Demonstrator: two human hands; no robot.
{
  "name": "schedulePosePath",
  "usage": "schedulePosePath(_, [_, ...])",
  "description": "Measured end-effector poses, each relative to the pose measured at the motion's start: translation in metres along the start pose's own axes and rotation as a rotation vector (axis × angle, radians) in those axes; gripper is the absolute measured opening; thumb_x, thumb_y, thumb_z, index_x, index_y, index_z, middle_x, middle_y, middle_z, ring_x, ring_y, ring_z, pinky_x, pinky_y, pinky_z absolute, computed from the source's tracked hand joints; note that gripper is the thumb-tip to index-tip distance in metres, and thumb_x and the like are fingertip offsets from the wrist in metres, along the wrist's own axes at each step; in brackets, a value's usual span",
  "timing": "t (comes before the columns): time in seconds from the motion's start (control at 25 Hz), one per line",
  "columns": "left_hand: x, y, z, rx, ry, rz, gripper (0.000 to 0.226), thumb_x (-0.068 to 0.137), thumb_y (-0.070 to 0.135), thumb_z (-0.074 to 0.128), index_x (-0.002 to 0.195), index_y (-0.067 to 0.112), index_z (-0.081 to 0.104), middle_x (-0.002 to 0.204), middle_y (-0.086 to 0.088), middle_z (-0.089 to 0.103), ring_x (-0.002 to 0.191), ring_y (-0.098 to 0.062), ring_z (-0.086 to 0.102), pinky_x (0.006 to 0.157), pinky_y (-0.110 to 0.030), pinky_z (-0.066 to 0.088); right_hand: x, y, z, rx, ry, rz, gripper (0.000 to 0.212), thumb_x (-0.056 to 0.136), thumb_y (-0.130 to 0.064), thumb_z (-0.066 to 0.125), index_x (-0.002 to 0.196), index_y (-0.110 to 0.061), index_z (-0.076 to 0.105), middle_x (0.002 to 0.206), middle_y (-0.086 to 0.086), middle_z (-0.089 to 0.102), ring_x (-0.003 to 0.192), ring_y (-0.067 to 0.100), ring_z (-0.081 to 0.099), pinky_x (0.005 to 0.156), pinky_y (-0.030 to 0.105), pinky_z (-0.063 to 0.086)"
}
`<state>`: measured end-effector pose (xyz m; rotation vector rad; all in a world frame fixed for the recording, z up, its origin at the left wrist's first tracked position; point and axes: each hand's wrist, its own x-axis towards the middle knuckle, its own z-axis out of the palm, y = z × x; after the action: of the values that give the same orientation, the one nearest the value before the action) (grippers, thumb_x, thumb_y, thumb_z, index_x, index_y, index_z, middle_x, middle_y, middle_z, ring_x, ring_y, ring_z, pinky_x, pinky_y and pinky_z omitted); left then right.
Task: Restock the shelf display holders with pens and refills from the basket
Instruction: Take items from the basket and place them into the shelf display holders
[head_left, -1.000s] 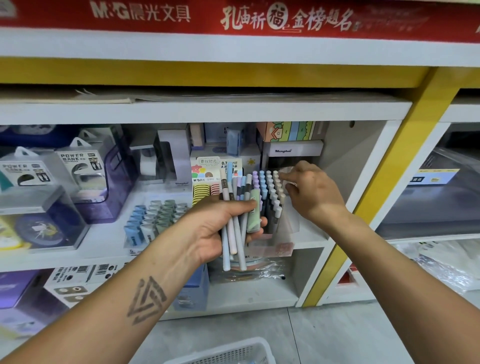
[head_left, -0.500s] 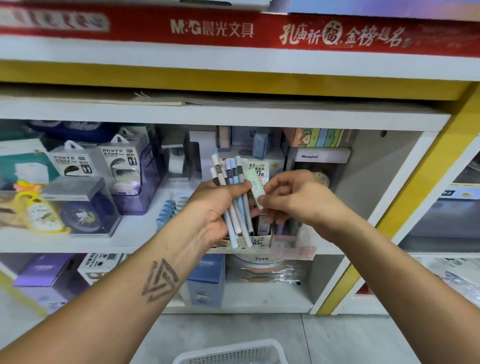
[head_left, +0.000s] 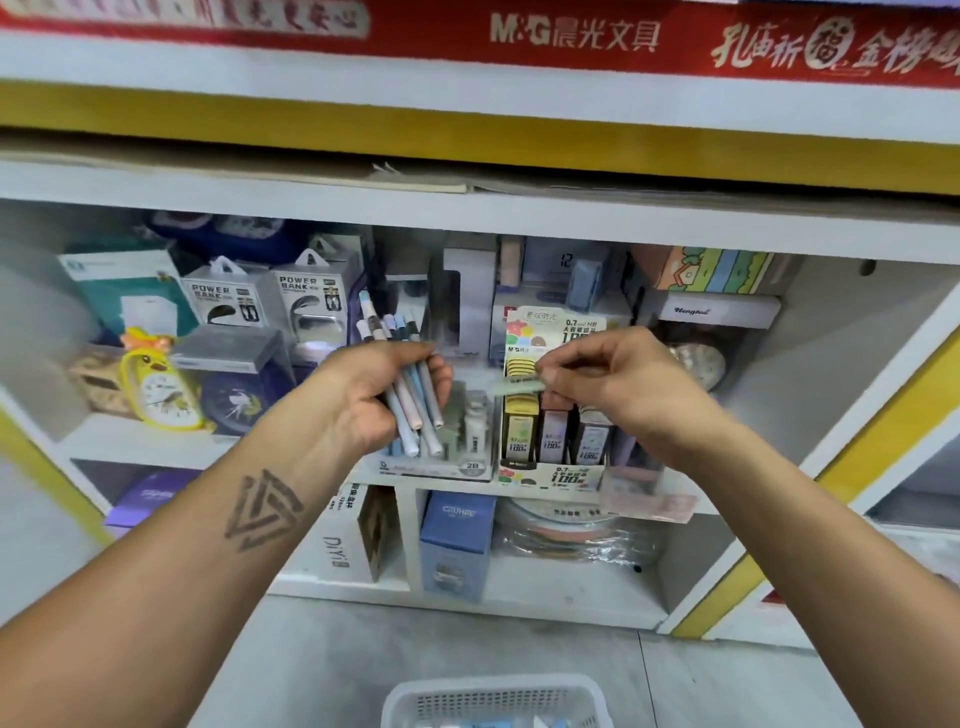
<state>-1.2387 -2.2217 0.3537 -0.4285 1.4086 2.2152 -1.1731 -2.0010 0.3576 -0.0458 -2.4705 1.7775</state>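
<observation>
My left hand (head_left: 384, 395) clenches a bundle of pens (head_left: 415, 410), tips up. My right hand (head_left: 613, 379) pinches a pale green refill box (head_left: 519, 385), lying crosswise, directly above the refill holder (head_left: 550, 452) on the shelf

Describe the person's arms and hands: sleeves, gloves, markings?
Both forearms are bare to the frame edge, no sleeves in view. No gloves, watch or rings visible on the left hand or right hand. The left forearm carries a dark tattoo of nested, interlocking triangles. The right forearm shows no markings.
</observation>
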Motion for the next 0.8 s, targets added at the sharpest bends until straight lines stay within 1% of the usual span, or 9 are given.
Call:
schedulePosePath(0.08, [0.0,0.002,-0.012,-0.006,0.015,-0.01,0.016,0.096,0.008,0.059,0.082,0.002,0.062,0.064,-0.009,0.065,0.059,-0.018,0.064,0.057,-0.029,0.06,0.008,-0.001,0.014,-0.231,0.027,-0.07,0.019,0.084,-0.003,0.077,0.1,-0.014,0.074,0.09,0.007,0.073,0.074,0.015,0.064,0.074,0.027,0.057])
schedulePosePath(0.16, [0.0,0.003,-0.019,-0.027,0.007,-0.032,0.014,0.096,0.008,0.058,0.084,0.002,0.062,0.065,-0.01,0.065,0.06,-0.019,0.064,0.057,-0.03,0.06,0.014,-0.001,0.026,-0.397,0.043,-0.113,0.019,0.081,-0.011,0.081,0.097,-0.02,0.076,0.085,-0.001,0.068,0.071,0.011,0.06,0.072,0.026,0.054])
schedulePosePath(0.28, [0.0,0.006,-0.031,-0.086,-0.017,-0.046,0.006,0.095,0.006,0.056,0.093,0.001,0.06,0.072,-0.014,0.063,0.066,-0.023,0.064,0.06,-0.035,0.058,0.021,0.001,0.042,-0.539,0.02,-0.161,0.015,0.083,-0.02,0.08,0.098,-0.025,0.078,0.085,-0.008,0.071,0.075,0.006,0.065,0.068,0.017,0.052])
schedulePosePath(0.36, [0.001,0.007,-0.037,-0.108,-0.038,-0.045,0.004,0.095,0.002,0.054,0.094,0.0,0.057,0.074,-0.016,0.061,0.068,-0.024,0.063,0.056,-0.033,0.058,0.028,0.003,0.049,-0.605,0.047,-0.237,0.017,0.087,-0.018,0.076,0.103,-0.025,0.078,0.091,-0.008,0.072,0.081,0.006,0.065,0.072,0.013,0.049])
schedulePosePath(0.44, [0.004,0.006,-0.041,-0.121,-0.046,-0.048,0.004,0.096,0.0,0.053,0.093,-0.001,0.055,0.072,-0.018,0.06,0.067,-0.026,0.064,0.055,-0.033,0.06,0.037,0.004,0.053,-0.622,0.103,-0.31,0.022,0.091,-0.014,0.072,0.109,-0.024,0.076,0.096,-0.007,0.072,0.085,0.007,0.066,0.079,0.016,0.049])
schedulePosePath(0.52, [0.008,0.007,-0.044,-0.137,-0.048,-0.051,0.006,0.096,-0.001,0.052,0.091,-0.001,0.055,0.069,-0.018,0.061,0.065,-0.027,0.065,0.055,-0.033,0.06,0.047,0.006,0.056,-0.608,0.161,-0.362,0.025,0.091,-0.01,0.07,0.114,-0.021,0.072,0.093,-0.008,0.069,0.083,0.006,0.065,0.078,0.017,0.05])
schedulePosePath(0.64, [0.013,0.011,-0.048,-0.17,-0.052,-0.063,0.008,0.097,0.001,0.052,0.091,-0.001,0.055,0.071,-0.018,0.06,0.063,-0.026,0.065,0.054,-0.033,0.06,0.063,0.007,0.065,-0.748,0.266,-0.506,0.013,0.09,-0.006,0.066,0.102,-0.012,0.07,0.087,0.001,0.07,0.079,0.019,0.064,0.075,0.031,0.054])
schedulePosePath(0.72, [0.017,0.011,-0.048,-0.183,-0.045,-0.064,0.008,0.098,0.001,0.052,0.09,-0.001,0.056,0.071,-0.018,0.06,0.063,-0.026,0.064,0.055,-0.034,0.061,0.074,0.01,0.076,-0.927,0.227,-0.571,0.011,0.088,-0.001,0.062,0.091,-0.009,0.069,0.083,0.006,0.071,0.076,0.027,0.063,0.068,0.035,0.051])
schedulePosePath(0.8, [0.019,0.009,-0.048,-0.175,-0.044,-0.071,0.009,0.097,0.001,0.052,0.09,-0.001,0.057,0.071,-0.018,0.061,0.06,-0.026,0.065,0.057,-0.036,0.061,0.081,0.016,0.086,-1.034,0.127,-0.531,0.016,0.083,0.005,0.06,0.087,-0.01,0.066,0.08,0.007,0.069,0.075,0.029,0.063,0.064,0.035,0.05])
